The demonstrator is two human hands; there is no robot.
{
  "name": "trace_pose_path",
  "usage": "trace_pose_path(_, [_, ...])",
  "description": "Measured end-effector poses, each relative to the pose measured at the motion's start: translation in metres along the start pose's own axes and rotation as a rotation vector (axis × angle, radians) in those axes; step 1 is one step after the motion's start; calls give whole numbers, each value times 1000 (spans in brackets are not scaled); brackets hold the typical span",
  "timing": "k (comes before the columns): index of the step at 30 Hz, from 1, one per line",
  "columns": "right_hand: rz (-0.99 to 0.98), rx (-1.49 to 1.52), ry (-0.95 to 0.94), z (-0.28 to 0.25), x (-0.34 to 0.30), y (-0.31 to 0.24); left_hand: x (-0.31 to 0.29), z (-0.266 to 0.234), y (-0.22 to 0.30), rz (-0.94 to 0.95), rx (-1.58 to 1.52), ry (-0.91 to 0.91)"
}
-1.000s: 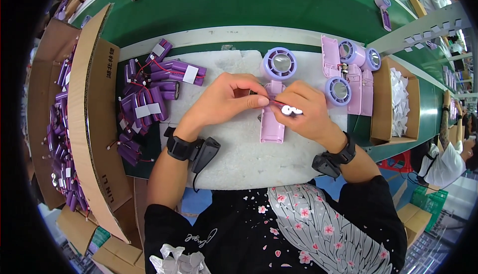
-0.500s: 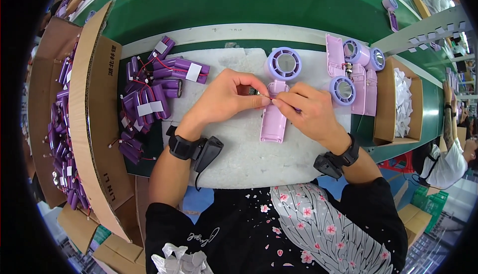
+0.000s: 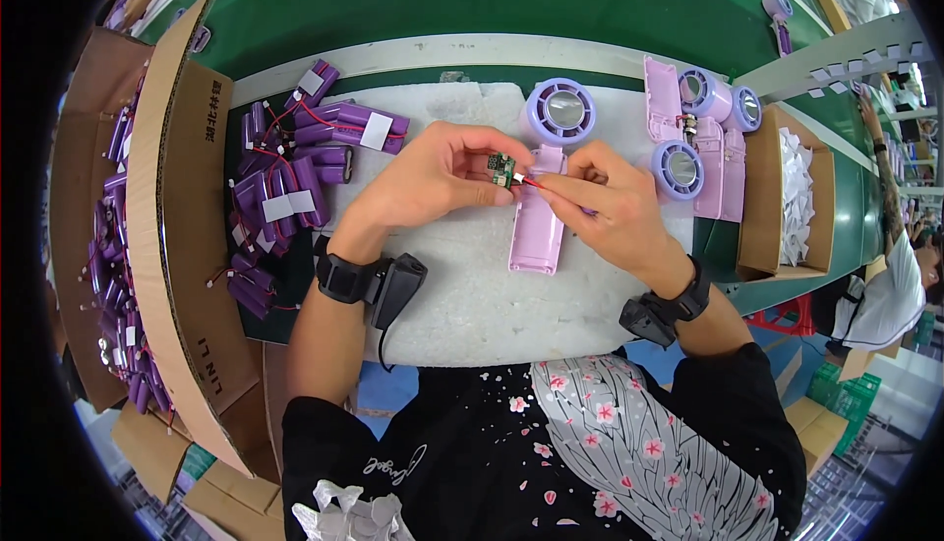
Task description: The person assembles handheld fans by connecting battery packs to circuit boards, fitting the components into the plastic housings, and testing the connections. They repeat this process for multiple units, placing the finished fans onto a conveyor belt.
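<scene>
Pinching a green circuit board [image 3: 502,168] (squarish)

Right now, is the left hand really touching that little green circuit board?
Touching. The head view shows the left hand holding the green circuit board between its thumb and fingers.

Bright, fairly even light filled the scene; shadows were soft, and the left hand [image 3: 425,182] and right hand [image 3: 621,209] appeared sharp. The white mat [image 3: 472,315] looked pale, the fan's silver centre [image 3: 564,108] gleamed. Fisheye distortion bowed the cardboard box [image 3: 192,275], the corners fell to black, and the right background looked indistinct
</scene>
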State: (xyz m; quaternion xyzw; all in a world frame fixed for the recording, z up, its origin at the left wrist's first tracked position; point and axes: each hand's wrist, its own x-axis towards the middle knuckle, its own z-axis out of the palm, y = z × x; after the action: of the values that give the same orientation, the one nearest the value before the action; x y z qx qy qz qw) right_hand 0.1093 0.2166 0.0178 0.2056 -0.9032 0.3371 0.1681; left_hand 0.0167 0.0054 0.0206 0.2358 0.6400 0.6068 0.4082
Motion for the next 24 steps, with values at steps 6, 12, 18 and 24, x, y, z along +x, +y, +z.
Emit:
trace_pose_path(6, [-70, -1, 3, 3, -1, 3, 0, 1, -5, 68, -231, 45])
trace_pose_path(12, [-90, -81, 5, 3, 0, 3, -1, 0, -1, 76, -171, 58])
trace_pose_path(18, [-101, -89, 39, 3, 0, 1, -2, -1, -2, 78, -126, 53])
trace_pose_path(24, [-77, -66, 44, 4, -1, 3, -2, 6, -2, 120, -51, 133])
